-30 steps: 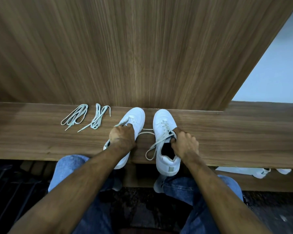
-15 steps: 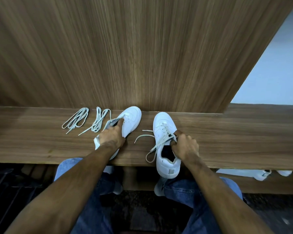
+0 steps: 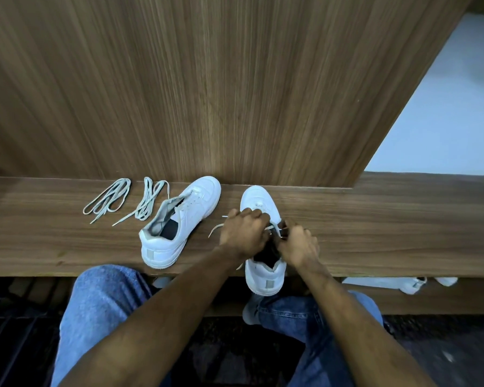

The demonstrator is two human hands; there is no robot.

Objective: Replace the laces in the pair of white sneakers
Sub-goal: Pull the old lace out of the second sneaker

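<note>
Left hand (image 3: pixel 242 233) has left the unlaced sneaker (image 3: pixel 179 222), joining right hand (image 3: pixel 298 243); both grip the laced sneaker's (image 3: pixel 260 199) lace (image 3: pixel 217 229), unlacing; next, pull it free.

bare forearms (image 3: pixel 179 308), no sleeves; blue denim jeans (image 3: pixel 101 305)

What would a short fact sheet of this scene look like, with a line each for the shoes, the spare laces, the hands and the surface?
surface: brown wooden bench
left white sneaker: no lace in its eyelets, angled, untouched
right white sneaker: old pale lace partly in
spare laces: two pale lace bundles, left of the shoes
left hand: on the right sneaker's lacing, fingers curled at the lace
right hand: pinching at the same lacing
stage: unlacing the second shoe, probably
</note>
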